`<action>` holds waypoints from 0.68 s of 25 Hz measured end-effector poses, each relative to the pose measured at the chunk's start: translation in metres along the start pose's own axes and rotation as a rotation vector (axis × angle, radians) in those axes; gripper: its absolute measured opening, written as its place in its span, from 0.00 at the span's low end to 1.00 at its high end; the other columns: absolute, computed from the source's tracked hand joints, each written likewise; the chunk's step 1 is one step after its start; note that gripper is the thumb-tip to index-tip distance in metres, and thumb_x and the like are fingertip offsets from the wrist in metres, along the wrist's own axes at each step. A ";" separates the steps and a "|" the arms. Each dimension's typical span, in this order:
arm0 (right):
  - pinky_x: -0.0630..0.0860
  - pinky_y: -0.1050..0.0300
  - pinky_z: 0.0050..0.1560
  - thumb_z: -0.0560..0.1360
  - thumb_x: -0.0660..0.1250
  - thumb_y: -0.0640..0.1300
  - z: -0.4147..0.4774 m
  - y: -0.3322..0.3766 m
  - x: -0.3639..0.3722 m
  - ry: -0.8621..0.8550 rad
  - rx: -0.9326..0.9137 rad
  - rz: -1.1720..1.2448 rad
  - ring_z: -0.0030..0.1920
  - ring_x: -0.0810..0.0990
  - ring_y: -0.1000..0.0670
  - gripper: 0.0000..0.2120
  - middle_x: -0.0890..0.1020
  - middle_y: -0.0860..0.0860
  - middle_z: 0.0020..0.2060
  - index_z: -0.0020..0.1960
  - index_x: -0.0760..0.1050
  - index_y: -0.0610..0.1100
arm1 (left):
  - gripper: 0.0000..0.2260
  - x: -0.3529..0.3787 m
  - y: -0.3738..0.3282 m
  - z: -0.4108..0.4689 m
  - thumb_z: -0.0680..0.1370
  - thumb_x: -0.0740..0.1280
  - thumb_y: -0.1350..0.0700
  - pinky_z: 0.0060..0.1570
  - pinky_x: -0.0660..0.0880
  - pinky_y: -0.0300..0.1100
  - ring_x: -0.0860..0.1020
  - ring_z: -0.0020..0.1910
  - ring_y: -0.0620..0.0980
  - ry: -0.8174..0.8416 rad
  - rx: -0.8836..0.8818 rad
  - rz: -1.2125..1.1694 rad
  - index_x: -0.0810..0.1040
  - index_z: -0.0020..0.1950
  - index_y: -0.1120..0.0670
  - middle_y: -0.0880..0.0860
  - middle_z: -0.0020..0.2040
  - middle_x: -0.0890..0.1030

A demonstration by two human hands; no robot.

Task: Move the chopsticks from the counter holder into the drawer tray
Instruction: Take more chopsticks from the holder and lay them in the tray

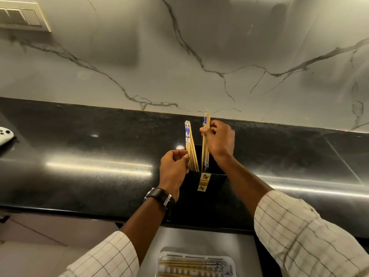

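Observation:
A black holder (pixel 211 188) with a gold label stands on the dark counter near its front edge. Several bamboo chopsticks with blue-and-white tops lean in its left side (pixel 190 144); my left hand (pixel 173 168) pinches them low down, close to the rim. My right hand (pixel 220 139) grips a second bunch of chopsticks (pixel 206 120), upright and raised partly out of the holder, tips still inside. Below the counter, a white slotted tray (pixel 163 260) in the open drawer holds several chopsticks lying flat.
The black counter (pixel 89 156) runs along a marble wall (pixel 179 56). A white game controller (pixel 5 134) lies at the far left edge. A switch plate (pixel 22 17) sits high on the left wall. The open drawer (pixel 229 244) lies directly under my arms.

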State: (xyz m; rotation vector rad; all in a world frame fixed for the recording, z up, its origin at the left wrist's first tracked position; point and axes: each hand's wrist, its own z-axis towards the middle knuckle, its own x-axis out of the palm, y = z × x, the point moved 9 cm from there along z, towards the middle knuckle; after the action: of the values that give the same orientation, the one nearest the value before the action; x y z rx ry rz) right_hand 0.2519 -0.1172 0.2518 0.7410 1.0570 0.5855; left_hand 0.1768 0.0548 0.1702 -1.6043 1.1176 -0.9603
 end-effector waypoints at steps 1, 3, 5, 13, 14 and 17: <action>0.84 0.54 0.50 0.78 0.72 0.45 -0.003 0.013 -0.015 -0.053 -0.045 0.076 0.45 0.86 0.55 0.08 0.87 0.51 0.46 0.55 0.83 0.43 | 0.05 0.000 -0.006 -0.002 0.81 0.67 0.60 0.49 0.81 0.45 0.83 0.49 0.50 0.008 0.045 -0.003 0.80 0.56 0.54 0.54 0.53 0.84; 0.84 0.59 0.50 0.78 0.72 0.43 -0.013 0.038 -0.046 -0.094 -0.138 0.278 0.46 0.87 0.56 0.09 0.87 0.51 0.48 0.58 0.83 0.43 | 0.09 0.007 -0.026 -0.008 0.81 0.67 0.59 0.49 0.81 0.43 0.83 0.51 0.51 0.063 0.200 0.033 0.79 0.61 0.54 0.54 0.54 0.84; 0.85 0.59 0.49 0.77 0.72 0.42 -0.028 0.060 -0.071 -0.042 -0.216 0.483 0.47 0.88 0.55 0.08 0.88 0.50 0.47 0.56 0.82 0.45 | 0.13 0.024 -0.053 -0.022 0.82 0.65 0.57 0.52 0.81 0.41 0.83 0.52 0.47 0.162 0.409 0.145 0.77 0.66 0.55 0.53 0.56 0.83; 0.84 0.56 0.48 0.75 0.73 0.36 -0.059 0.054 -0.101 0.476 0.001 0.570 0.49 0.89 0.44 0.10 0.89 0.42 0.46 0.55 0.81 0.36 | 0.07 0.049 -0.037 -0.071 0.84 0.61 0.58 0.36 0.77 0.38 0.80 0.33 0.47 0.509 0.572 0.266 0.79 0.53 0.54 0.52 0.38 0.82; 0.84 0.56 0.48 0.75 0.73 0.37 -0.059 0.052 -0.110 0.463 -0.005 0.563 0.49 0.89 0.43 0.10 0.88 0.42 0.46 0.55 0.80 0.35 | 0.07 0.048 -0.030 -0.074 0.84 0.62 0.58 0.35 0.77 0.38 0.80 0.32 0.48 0.524 0.561 0.292 0.79 0.53 0.54 0.52 0.39 0.83; 0.83 0.52 0.50 0.73 0.75 0.41 -0.048 0.041 -0.156 0.183 0.040 0.802 0.49 0.87 0.43 0.10 0.87 0.43 0.46 0.51 0.81 0.38 | 0.07 0.037 -0.001 -0.084 0.84 0.62 0.57 0.36 0.79 0.40 0.81 0.34 0.50 0.535 0.479 0.355 0.79 0.53 0.54 0.54 0.41 0.84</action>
State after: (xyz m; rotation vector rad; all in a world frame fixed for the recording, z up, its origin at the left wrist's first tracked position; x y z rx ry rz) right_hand 0.1447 -0.1944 0.3552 1.1693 0.9142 1.3378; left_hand 0.1093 -0.0018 0.1970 -0.7475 1.3408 -1.3278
